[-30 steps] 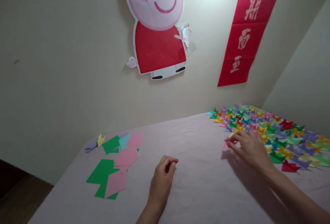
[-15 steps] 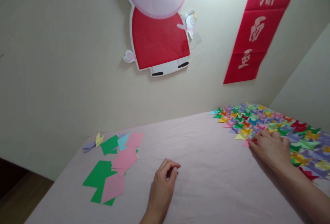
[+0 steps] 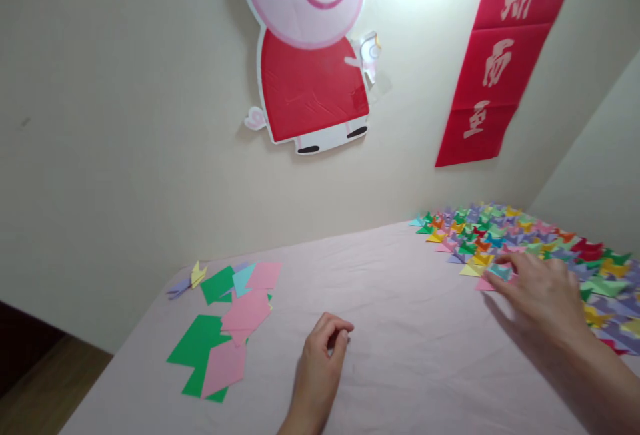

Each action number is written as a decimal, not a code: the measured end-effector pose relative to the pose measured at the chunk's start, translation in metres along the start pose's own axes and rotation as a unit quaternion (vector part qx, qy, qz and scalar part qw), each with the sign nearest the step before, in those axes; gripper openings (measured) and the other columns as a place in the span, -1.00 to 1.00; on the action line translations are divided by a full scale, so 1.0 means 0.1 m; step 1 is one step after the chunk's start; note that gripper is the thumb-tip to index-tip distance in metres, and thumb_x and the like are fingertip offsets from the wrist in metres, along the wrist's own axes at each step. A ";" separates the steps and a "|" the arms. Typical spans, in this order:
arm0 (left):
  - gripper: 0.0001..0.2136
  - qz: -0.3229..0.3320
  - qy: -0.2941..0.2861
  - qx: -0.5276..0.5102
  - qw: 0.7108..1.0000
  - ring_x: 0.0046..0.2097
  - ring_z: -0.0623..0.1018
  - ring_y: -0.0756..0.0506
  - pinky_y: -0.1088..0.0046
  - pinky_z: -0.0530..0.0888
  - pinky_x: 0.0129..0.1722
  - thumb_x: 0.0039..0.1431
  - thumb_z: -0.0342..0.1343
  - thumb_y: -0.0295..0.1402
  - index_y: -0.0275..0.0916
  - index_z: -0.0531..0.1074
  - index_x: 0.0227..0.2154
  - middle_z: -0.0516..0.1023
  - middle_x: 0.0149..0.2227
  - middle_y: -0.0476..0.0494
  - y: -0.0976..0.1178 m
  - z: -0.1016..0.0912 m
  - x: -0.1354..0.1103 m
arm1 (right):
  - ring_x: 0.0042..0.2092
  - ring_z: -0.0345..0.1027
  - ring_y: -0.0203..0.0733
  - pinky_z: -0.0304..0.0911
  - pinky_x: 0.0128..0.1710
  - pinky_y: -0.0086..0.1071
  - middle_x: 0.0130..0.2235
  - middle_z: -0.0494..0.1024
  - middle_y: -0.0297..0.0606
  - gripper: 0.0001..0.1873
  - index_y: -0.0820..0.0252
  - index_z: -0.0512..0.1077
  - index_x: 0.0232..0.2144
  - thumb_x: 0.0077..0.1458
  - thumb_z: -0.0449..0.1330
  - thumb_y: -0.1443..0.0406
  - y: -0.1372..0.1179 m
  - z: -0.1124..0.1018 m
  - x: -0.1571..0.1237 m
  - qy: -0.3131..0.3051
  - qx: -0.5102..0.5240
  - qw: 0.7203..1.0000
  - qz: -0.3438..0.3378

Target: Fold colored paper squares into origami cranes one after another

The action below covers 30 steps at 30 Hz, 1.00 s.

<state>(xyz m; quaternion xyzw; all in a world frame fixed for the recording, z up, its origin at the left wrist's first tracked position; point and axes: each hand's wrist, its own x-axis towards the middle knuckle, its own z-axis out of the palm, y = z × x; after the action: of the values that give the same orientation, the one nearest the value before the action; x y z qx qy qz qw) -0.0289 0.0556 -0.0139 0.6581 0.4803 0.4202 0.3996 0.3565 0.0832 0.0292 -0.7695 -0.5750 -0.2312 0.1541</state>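
My right hand (image 3: pixel 543 291) hovers at the near left edge of a dense spread of small folded paper cranes (image 3: pixel 530 238). Its thumb and index finger are apart, and nothing shows held between them. Just below the fingertips lies a pink folded paper piece (image 3: pixel 493 283); a light blue one (image 3: pixel 501 271) shows in the gap behind them. A yellow folded piece (image 3: pixel 474 267) sits just to their left. My left hand (image 3: pixel 323 355) rests on the sheet at the front middle, fingers curled in and thumb close to the index finger, with nothing visible in it.
Flat pink paper squares (image 3: pixel 246 309) and green paper sheets (image 3: pixel 197 340) overlap at left. A yellow folded piece (image 3: pixel 199 275) and a purple one (image 3: pixel 179 287) lie beyond. The pale pink sheet (image 3: pixel 390 301) meets the wall, which bears a cartoon pig cutout (image 3: pixel 313 88) and red banner (image 3: pixel 493 65).
My right hand has drawn slightly right and its thumb and index finger have parted, uncovering the pink and light blue folded pieces. My left hand keeps its curled pose; the view has shifted slightly.
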 end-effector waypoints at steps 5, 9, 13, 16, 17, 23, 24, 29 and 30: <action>-0.82 -0.001 0.022 0.007 1.000 -0.23 0.49 -0.05 0.46 0.41 -0.23 0.24 -0.01 -0.45 -0.19 0.50 -0.32 0.48 -0.27 -0.04 0.03 0.03 -0.02 | -0.29 0.25 0.01 0.09 -0.21 -0.18 -0.37 0.46 -0.12 -0.62 0.15 0.39 -0.27 0.22 -0.08 0.04 -0.42 -0.17 -0.03 0.108 0.154 0.977 -0.100; -0.80 -0.016 0.036 0.037 0.999 -0.27 0.48 -0.03 0.48 0.40 -0.26 0.18 0.01 -0.50 -0.17 0.54 -0.33 0.50 -0.28 -0.02 0.09 0.03 -0.05 | -0.27 0.30 -0.01 0.16 -0.22 -0.20 -0.33 0.49 -0.15 -0.76 0.10 0.40 -0.23 0.20 0.03 0.13 -1.23 -0.12 -0.32 0.059 0.312 0.918 -0.237; -0.74 -0.029 0.072 0.047 0.996 -0.27 0.49 -0.01 0.51 0.41 -0.25 0.12 0.01 -0.57 -0.16 0.55 -0.28 0.51 -0.25 0.00 0.15 0.00 -0.08 | -0.17 0.37 -0.03 0.24 -0.13 -0.20 -0.22 0.54 -0.19 -0.82 0.06 0.44 -0.23 0.13 0.09 0.26 -1.90 0.08 -0.67 0.000 0.407 0.860 -0.308; -0.70 -0.042 0.090 0.051 0.994 -0.28 0.49 0.00 0.51 0.42 -0.25 0.06 0.02 -0.60 -0.16 0.53 -0.24 0.51 -0.22 -0.01 0.17 -0.09 -0.07 | -0.12 0.38 -0.02 0.28 -0.11 -0.17 -0.16 0.54 -0.17 -0.81 0.07 0.46 -0.23 0.15 0.07 0.28 -2.09 0.24 -0.81 -0.042 0.436 0.840 -0.320; -0.70 -0.047 0.094 0.059 0.993 -0.27 0.50 0.00 0.51 0.43 -0.24 0.05 0.02 -0.61 -0.17 0.52 -0.22 0.51 -0.20 -0.02 0.16 -0.14 -0.06 | -0.13 0.39 -0.02 0.30 -0.12 -0.17 -0.17 0.54 -0.17 -0.81 0.08 0.47 -0.22 0.15 0.09 0.26 -2.10 0.28 -0.83 -0.049 0.447 0.837 -0.312; -0.70 -0.097 0.141 0.228 0.959 -0.11 0.51 -0.03 0.49 0.43 -0.10 0.05 0.06 -0.60 -0.18 0.43 -0.15 0.51 -0.12 -0.06 -0.07 -0.92 0.01 | -0.09 0.39 0.03 0.35 -0.07 -0.09 -0.16 0.53 -0.13 -0.75 0.08 0.47 -0.24 0.16 0.09 0.13 -2.03 0.40 -0.80 -0.107 0.489 0.832 -0.240; -0.69 -0.111 0.155 0.251 0.949 -0.06 0.50 -0.05 0.47 0.40 -0.05 0.05 0.06 -0.60 -0.19 0.41 -0.13 0.50 -0.09 -0.08 -0.13 -1.11 0.00 | -0.09 0.40 0.04 0.35 -0.07 -0.07 -0.17 0.53 -0.13 -0.75 0.09 0.47 -0.24 0.16 0.09 0.12 -2.03 0.41 -0.80 -0.114 0.496 0.829 -0.230; -0.73 -0.240 0.220 0.378 0.867 0.07 0.42 -0.25 0.27 0.31 0.06 0.04 0.13 -0.44 -0.28 0.39 -0.15 0.46 -0.05 -0.30 -0.33 -2.01 -0.20 | -0.10 0.41 0.04 0.35 -0.07 -0.06 -0.19 0.54 -0.15 -0.75 0.08 0.48 -0.27 0.12 0.10 0.11 -2.06 0.42 -0.78 -0.145 0.523 0.815 -0.201; -0.73 -0.265 0.221 0.397 0.850 0.06 0.43 -0.29 0.24 0.31 0.04 0.02 0.16 -0.37 -0.30 0.39 -0.18 0.46 -0.07 -0.34 -0.35 -2.15 -0.24 | -0.11 0.41 0.04 0.35 -0.08 -0.07 -0.20 0.54 -0.15 -0.76 0.08 0.48 -0.28 0.12 0.09 0.12 -2.07 0.41 -0.77 -0.150 0.528 0.813 -0.196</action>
<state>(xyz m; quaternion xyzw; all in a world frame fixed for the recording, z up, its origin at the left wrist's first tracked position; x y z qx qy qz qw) -0.2450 0.0665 0.0194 0.4978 0.8382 0.2063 0.0839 0.1482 0.1012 -0.0523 -0.4663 -0.7632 0.2004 0.3999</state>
